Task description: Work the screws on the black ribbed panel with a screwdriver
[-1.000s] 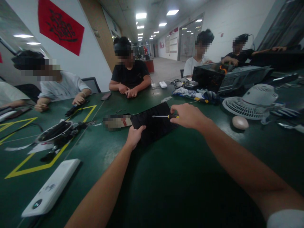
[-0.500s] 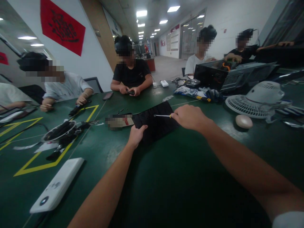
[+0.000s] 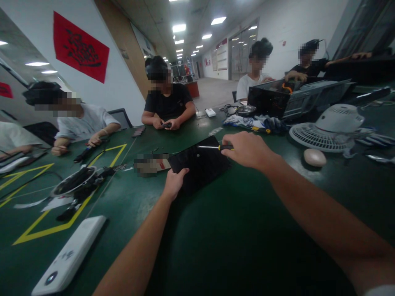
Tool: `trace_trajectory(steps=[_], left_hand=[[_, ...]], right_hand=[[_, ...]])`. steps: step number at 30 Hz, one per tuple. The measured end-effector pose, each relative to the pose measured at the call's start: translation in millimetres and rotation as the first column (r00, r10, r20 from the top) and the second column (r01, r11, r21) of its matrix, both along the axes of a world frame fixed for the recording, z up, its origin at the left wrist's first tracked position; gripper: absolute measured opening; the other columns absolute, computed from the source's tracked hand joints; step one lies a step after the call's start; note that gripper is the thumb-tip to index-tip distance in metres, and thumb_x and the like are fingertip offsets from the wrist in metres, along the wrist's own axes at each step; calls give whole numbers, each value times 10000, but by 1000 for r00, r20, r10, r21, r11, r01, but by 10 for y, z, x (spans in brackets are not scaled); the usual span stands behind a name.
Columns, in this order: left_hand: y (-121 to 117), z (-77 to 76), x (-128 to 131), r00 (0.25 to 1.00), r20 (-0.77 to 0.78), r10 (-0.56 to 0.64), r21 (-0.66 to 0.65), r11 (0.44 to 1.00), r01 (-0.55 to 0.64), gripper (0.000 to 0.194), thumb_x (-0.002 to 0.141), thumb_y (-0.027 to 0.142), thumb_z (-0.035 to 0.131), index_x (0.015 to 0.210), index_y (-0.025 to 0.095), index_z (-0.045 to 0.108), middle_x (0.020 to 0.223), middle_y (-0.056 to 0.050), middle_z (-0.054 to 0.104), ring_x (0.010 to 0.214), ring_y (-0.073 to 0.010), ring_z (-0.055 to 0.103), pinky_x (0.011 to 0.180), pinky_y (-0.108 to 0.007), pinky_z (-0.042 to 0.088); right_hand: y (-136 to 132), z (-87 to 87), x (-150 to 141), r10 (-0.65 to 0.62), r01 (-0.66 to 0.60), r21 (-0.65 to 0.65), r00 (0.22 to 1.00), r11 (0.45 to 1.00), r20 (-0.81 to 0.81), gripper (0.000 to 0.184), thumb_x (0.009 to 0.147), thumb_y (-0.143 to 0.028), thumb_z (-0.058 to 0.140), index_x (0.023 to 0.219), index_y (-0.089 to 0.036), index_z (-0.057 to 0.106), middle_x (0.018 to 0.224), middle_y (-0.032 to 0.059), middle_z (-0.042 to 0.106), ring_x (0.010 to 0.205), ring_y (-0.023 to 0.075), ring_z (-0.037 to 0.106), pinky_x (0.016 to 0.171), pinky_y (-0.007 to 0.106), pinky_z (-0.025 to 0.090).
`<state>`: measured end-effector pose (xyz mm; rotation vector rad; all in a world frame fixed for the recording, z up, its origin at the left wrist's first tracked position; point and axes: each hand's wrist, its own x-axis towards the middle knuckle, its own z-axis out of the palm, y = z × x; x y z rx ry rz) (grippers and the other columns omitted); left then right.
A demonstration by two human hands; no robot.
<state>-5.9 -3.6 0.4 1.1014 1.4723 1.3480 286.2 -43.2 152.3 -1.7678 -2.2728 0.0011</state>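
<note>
My left hand [image 3: 175, 183] grips the near left edge of a flat black rectangular panel [image 3: 205, 168], thumb on top. The panel lies slanted above the green table, and its exact kind is too dark to make out. In my right hand [image 3: 243, 149] is a screwdriver [image 3: 210, 147] with a yellow and black handle, my fingers closed round it. Its thin metal shaft points left over the panel's upper part. Close below the tip, a small pale spot shows on the black surface. Whether the tip touches the panel, I cannot tell.
Left of the panel lies a partly blurred beige item [image 3: 162, 162]. A white oblong device [image 3: 70, 255] rests at the near left. To the right are a pale rounded object [image 3: 314, 157], a white fan [image 3: 333, 127] and an opened computer case [image 3: 271, 100]. Several people sit around the table.
The screwdriver's tip has shifted slightly up off its earlier spot, and the pale spot beneath now shows. More of the handle is visible than half a second ago. My left hand keeps its hold.
</note>
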Motion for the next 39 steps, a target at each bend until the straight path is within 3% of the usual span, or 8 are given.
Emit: trace_trajectory(steps=[10,22,39], left_hand=[[-12,46,47,1000,22,2,-4,1000,-2,403,597,363,917,930,175,792,919,-100,830,889,-312,801,917,-451,640],[36,-29,9,1000,3,-1,13,1000,1,432,606,389,918,963,177,801,965,-108,838,909,-311,799,910,-441,636],[13,-20,11,1000,-19,-7,20,1000,7,407,626,401,910,946,169,812,975,-117,841,892,-297,786,870,-413,623]], right_hand=[[58,-30,1,-18,19,49,1000,999,-11,269,1001,-407,734,1193,-305,892,1194,110,855,1141,371,751,863,454,527],[76,-100,-18,28,-25,146,999,989,-19,239,948,-334,786,1164,-308,885,1180,83,844,1103,334,739,834,426,502],[64,-100,-44,46,-50,138,999,989,28,236,976,-334,773,1183,-304,883,1191,92,832,1109,337,737,836,430,503]])
